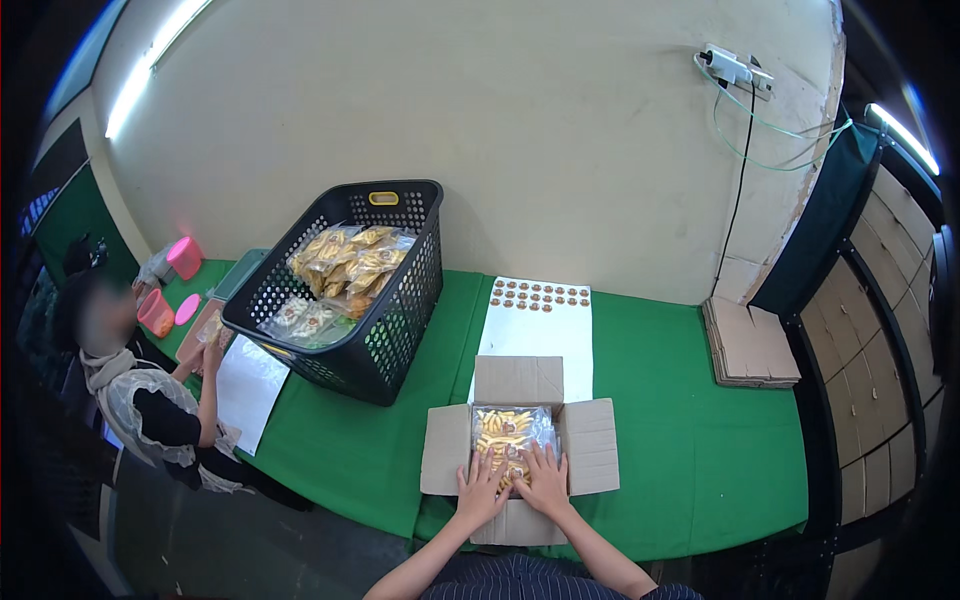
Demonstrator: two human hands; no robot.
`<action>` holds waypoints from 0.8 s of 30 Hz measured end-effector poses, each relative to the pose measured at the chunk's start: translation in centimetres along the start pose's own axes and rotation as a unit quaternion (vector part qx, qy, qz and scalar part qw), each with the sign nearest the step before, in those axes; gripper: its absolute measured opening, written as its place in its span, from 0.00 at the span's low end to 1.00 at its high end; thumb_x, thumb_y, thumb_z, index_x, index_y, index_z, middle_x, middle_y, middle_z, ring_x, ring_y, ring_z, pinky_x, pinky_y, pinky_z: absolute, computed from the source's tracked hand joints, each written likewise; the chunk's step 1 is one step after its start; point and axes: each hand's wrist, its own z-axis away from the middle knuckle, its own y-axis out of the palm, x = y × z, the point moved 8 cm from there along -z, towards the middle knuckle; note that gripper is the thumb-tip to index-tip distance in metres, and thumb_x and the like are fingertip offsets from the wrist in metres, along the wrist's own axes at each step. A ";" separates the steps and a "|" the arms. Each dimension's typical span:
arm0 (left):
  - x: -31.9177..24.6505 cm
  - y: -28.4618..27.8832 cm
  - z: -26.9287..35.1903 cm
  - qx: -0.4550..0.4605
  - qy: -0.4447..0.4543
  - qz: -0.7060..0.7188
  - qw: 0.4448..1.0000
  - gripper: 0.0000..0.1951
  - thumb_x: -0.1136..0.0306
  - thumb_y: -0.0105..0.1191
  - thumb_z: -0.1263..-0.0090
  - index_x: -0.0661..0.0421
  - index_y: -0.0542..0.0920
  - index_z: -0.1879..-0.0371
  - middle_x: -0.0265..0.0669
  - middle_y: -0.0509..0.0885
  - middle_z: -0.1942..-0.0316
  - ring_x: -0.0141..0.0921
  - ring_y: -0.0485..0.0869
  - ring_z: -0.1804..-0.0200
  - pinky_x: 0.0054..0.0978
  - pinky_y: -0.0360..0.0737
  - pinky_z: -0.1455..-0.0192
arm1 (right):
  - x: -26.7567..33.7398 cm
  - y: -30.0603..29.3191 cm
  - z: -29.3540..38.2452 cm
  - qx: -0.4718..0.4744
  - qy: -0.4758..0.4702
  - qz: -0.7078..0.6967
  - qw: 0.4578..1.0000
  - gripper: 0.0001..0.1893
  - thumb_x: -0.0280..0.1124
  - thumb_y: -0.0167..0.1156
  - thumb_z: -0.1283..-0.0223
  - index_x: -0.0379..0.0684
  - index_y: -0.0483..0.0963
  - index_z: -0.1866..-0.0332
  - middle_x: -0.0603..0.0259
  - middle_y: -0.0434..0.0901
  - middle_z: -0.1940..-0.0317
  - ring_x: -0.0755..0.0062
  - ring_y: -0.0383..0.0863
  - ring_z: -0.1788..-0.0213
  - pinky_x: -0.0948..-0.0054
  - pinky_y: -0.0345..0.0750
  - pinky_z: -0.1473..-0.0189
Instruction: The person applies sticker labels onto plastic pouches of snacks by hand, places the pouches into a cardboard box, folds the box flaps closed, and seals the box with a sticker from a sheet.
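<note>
An open cardboard box (519,381) stands before me with its flaps spread outward. Clear plastic packets of yellow, finger-shaped snacks (504,427) fill it in layers. My left hand (480,491) lies flat with fingers apart on the packets near the front left of the box. Beside it, my right hand (544,480) rests with spread fingers on the packets near the right wall. Neither hand grips anything. Behind the box, a white sheet (532,330) carries rows of small round brown stickers.
A black perforated basket (405,330) of snack packets stands at left on the green cloth (652,435). Flattened cardboard boxes (752,341) are stacked at right. A co-worker (169,397) holds a packet at far left, near pink containers (156,313) and another white sheet (247,382).
</note>
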 end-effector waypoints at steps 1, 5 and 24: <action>-0.1 -0.1 0.0 0.001 0.005 -0.009 1.000 0.29 0.51 0.42 0.38 0.44 0.56 0.38 0.43 0.48 0.35 0.45 0.46 0.34 0.57 0.43 0.41 | 0.0 0.0 0.1 -0.004 -0.002 0.001 1.000 0.29 0.48 0.50 0.53 0.50 0.61 0.42 0.55 0.53 0.37 0.49 0.46 0.35 0.44 0.40 0.39; -0.4 -1.6 0.1 -0.027 0.009 0.064 0.998 0.33 0.52 0.48 0.42 0.48 0.55 0.38 0.46 0.47 0.36 0.46 0.46 0.35 0.57 0.44 0.42 | 0.1 -0.1 0.3 -0.022 0.009 -0.006 1.000 0.29 0.47 0.49 0.51 0.48 0.59 0.42 0.53 0.50 0.37 0.50 0.44 0.34 0.45 0.39 0.39; 16.9 -0.8 6.8 0.009 -0.317 0.625 0.714 0.26 0.62 0.53 0.40 0.61 0.62 0.46 0.41 0.77 0.60 0.31 0.79 0.59 0.24 0.75 0.59 | -13.3 -3.5 12.0 -0.227 0.308 -0.291 0.877 0.28 0.25 0.61 0.56 0.37 0.59 0.48 0.52 0.69 0.56 0.67 0.73 0.63 0.72 0.71 0.64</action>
